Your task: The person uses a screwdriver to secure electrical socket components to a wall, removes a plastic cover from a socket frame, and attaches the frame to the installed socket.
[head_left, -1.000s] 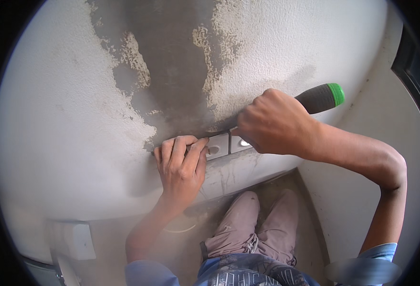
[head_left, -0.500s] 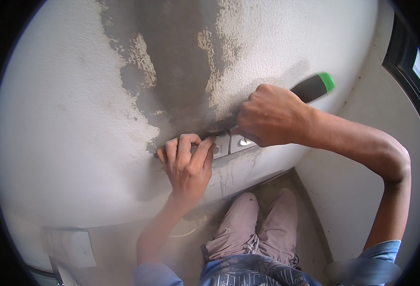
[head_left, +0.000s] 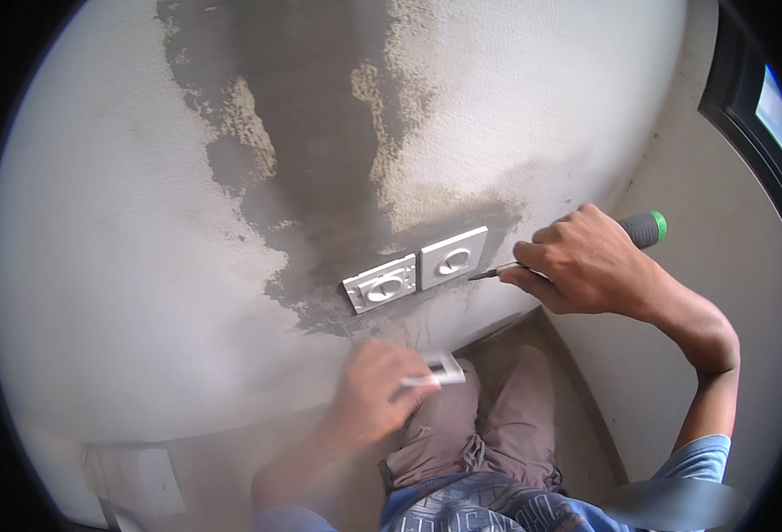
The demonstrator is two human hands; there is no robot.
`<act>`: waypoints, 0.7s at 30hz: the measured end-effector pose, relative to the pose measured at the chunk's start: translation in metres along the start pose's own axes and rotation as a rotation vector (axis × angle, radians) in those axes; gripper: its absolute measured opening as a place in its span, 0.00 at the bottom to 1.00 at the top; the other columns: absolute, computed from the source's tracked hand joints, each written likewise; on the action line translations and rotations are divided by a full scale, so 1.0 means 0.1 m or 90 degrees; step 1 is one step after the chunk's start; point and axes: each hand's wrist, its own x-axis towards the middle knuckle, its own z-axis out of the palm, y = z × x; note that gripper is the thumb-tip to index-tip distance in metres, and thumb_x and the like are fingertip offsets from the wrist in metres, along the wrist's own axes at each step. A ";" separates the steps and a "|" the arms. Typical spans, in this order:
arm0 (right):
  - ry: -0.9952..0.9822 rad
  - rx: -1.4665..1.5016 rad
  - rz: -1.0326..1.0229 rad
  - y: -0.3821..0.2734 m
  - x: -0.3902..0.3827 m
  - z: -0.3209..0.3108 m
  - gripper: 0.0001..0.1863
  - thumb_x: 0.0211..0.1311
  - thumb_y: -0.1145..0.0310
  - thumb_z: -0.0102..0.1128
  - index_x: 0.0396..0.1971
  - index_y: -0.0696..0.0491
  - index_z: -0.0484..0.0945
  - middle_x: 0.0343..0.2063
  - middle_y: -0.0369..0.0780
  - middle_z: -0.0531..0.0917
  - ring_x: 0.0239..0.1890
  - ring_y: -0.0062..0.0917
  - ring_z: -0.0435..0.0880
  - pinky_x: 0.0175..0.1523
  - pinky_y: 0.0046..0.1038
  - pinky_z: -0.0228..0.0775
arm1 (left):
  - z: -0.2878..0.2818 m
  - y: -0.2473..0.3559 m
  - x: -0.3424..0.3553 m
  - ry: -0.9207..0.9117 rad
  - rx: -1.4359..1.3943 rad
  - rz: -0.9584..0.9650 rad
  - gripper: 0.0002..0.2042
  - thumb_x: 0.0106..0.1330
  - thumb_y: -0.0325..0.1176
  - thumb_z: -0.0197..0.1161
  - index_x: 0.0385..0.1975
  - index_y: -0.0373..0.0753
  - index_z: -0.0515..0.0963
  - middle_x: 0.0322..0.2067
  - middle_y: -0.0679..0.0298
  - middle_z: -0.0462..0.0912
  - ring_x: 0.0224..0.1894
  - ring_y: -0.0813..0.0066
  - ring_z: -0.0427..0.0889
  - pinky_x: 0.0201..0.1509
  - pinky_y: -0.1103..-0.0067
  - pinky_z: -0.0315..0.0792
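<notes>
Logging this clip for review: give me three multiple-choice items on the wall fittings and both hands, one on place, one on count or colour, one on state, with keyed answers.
1. Where is the screwdriver's tip?
A. Beside the right wall module
B. On the floor
C. On the window frame

2. How many white square modules sit on the wall?
A. One
B. Two
C. Four

3. What does the left hand hold?
A. Nothing
B. A hammer
C. A small white frame piece

Answers:
1 A: the right hand aims the green-capped screwdriver at the edge of the right module.
2 B: it sits next to the left module, both on the wall.
3 C: the blurred left hand grips the white frame piece below them.
</notes>
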 end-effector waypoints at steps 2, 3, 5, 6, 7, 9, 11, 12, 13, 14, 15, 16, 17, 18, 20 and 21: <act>-0.001 0.016 0.030 0.04 -0.20 0.09 0.24 0.70 0.58 0.57 0.14 0.56 0.77 0.07 0.41 0.72 0.10 0.34 0.74 0.20 0.35 0.66 | 0.43 0.09 -0.32 -0.126 -0.218 -0.143 0.09 0.56 0.29 0.77 0.33 0.38 0.84 0.33 0.62 0.86 0.36 0.68 0.85 0.40 0.75 0.77; 0.000 0.024 0.044 0.05 -0.26 0.14 0.24 0.70 0.58 0.57 0.14 0.56 0.76 0.07 0.41 0.72 0.09 0.34 0.73 0.20 0.35 0.65 | 0.70 0.10 -0.50 -0.197 -0.302 -0.217 0.08 0.59 0.30 0.74 0.35 0.37 0.84 0.33 0.61 0.86 0.36 0.72 0.85 0.41 0.76 0.77; 0.043 0.010 0.023 0.07 -0.27 0.24 0.24 0.70 0.59 0.57 0.13 0.55 0.75 0.07 0.41 0.71 0.09 0.34 0.72 0.20 0.35 0.65 | 1.42 -0.05 -0.98 -0.283 -0.440 -0.352 0.09 0.65 0.34 0.70 0.38 0.36 0.83 0.34 0.62 0.87 0.39 0.77 0.84 0.46 0.76 0.76; 0.062 0.003 0.016 0.10 -0.30 0.25 0.24 0.70 0.59 0.57 0.13 0.55 0.74 0.07 0.41 0.71 0.09 0.34 0.71 0.20 0.35 0.64 | 1.79 -0.11 -1.17 -0.278 -0.481 -0.409 0.09 0.65 0.33 0.69 0.38 0.35 0.83 0.34 0.60 0.87 0.40 0.76 0.85 0.48 0.77 0.76; 0.049 0.003 0.037 0.11 -0.30 0.24 0.23 0.70 0.60 0.56 0.14 0.55 0.74 0.07 0.41 0.71 0.09 0.34 0.70 0.20 0.36 0.63 | 2.06 -0.18 -1.30 -0.304 -0.454 -0.432 0.09 0.64 0.33 0.69 0.38 0.34 0.83 0.34 0.59 0.87 0.40 0.73 0.86 0.49 0.75 0.76; 0.025 0.010 0.070 0.14 -0.20 0.22 0.22 0.71 0.61 0.56 0.16 0.54 0.73 0.08 0.39 0.70 0.10 0.32 0.68 0.22 0.36 0.60 | 2.50 -0.38 -1.53 -0.290 -0.401 -0.404 0.10 0.65 0.34 0.68 0.37 0.34 0.82 0.35 0.58 0.87 0.40 0.65 0.87 0.48 0.72 0.77; 0.052 -0.024 0.044 0.20 -0.12 0.24 0.22 0.71 0.61 0.55 0.15 0.54 0.73 0.07 0.38 0.70 0.10 0.31 0.69 0.21 0.34 0.62 | 2.67 -0.59 -1.62 -0.316 -0.320 -0.378 0.10 0.65 0.36 0.67 0.38 0.36 0.82 0.36 0.57 0.86 0.41 0.61 0.86 0.48 0.70 0.76; 0.054 -0.040 0.042 0.21 -0.07 0.22 0.23 0.71 0.60 0.55 0.15 0.54 0.73 0.07 0.38 0.70 0.10 0.31 0.70 0.21 0.33 0.63 | 2.67 -0.61 -1.58 -0.326 -0.278 -0.362 0.10 0.65 0.37 0.66 0.39 0.37 0.82 0.36 0.56 0.86 0.41 0.59 0.85 0.48 0.69 0.76; 0.055 -0.056 0.039 0.22 -0.03 0.19 0.23 0.71 0.60 0.55 0.14 0.54 0.74 0.07 0.38 0.71 0.10 0.31 0.71 0.21 0.33 0.64 | 2.63 -0.64 -1.55 -0.334 -0.156 -0.301 0.10 0.66 0.37 0.65 0.38 0.37 0.82 0.37 0.55 0.85 0.42 0.57 0.84 0.48 0.67 0.76; 0.071 -0.072 0.031 0.26 0.00 0.19 0.24 0.71 0.59 0.55 0.13 0.54 0.75 0.07 0.39 0.72 0.10 0.32 0.72 0.21 0.34 0.65 | 2.54 -0.67 -1.48 -0.341 -0.035 -0.239 0.10 0.66 0.37 0.64 0.38 0.37 0.82 0.37 0.55 0.85 0.43 0.54 0.83 0.48 0.66 0.75; 0.083 -0.094 0.026 0.31 0.01 0.19 0.25 0.70 0.57 0.56 0.12 0.54 0.76 0.07 0.40 0.72 0.11 0.34 0.73 0.21 0.34 0.66 | 2.45 -0.68 -1.36 -0.345 0.079 -0.169 0.10 0.67 0.37 0.63 0.38 0.37 0.82 0.38 0.55 0.85 0.44 0.52 0.82 0.48 0.64 0.75; 0.094 -0.114 0.020 0.37 0.03 0.20 0.26 0.70 0.56 0.56 0.11 0.54 0.77 0.07 0.41 0.73 0.11 0.35 0.74 0.21 0.35 0.67 | 2.25 -0.67 -1.11 -0.247 0.071 -0.139 0.09 0.65 0.36 0.64 0.38 0.37 0.82 0.39 0.55 0.84 0.45 0.53 0.82 0.48 0.64 0.74; 0.096 -0.127 0.021 0.43 0.04 0.19 0.26 0.69 0.56 0.56 0.11 0.54 0.78 0.07 0.40 0.73 0.11 0.35 0.75 0.22 0.35 0.68 | 1.99 -0.61 -0.76 -0.151 0.060 -0.107 0.09 0.63 0.34 0.65 0.38 0.37 0.82 0.39 0.56 0.83 0.46 0.55 0.81 0.48 0.63 0.74; 0.102 -0.131 0.012 0.47 0.10 0.22 0.26 0.69 0.56 0.57 0.11 0.54 0.78 0.07 0.40 0.74 0.12 0.35 0.76 0.22 0.35 0.68 | 1.67 -0.53 -0.45 -0.085 0.076 -0.079 0.10 0.61 0.34 0.67 0.39 0.38 0.83 0.41 0.56 0.83 0.48 0.55 0.80 0.51 0.62 0.73; 0.097 -0.142 0.005 0.55 0.09 0.23 0.25 0.68 0.56 0.57 0.12 0.54 0.79 0.08 0.40 0.75 0.12 0.35 0.76 0.22 0.34 0.68 | 1.13 -0.26 0.18 0.028 0.182 0.016 0.12 0.58 0.33 0.69 0.40 0.39 0.83 0.48 0.56 0.82 0.55 0.55 0.76 0.58 0.60 0.68; 0.101 -0.139 -0.010 0.55 0.12 0.23 0.24 0.68 0.56 0.58 0.13 0.53 0.79 0.08 0.40 0.76 0.12 0.34 0.77 0.23 0.33 0.69 | 0.87 -0.12 0.39 0.080 0.293 0.073 0.12 0.57 0.33 0.71 0.41 0.39 0.83 0.52 0.56 0.81 0.60 0.55 0.73 0.62 0.59 0.65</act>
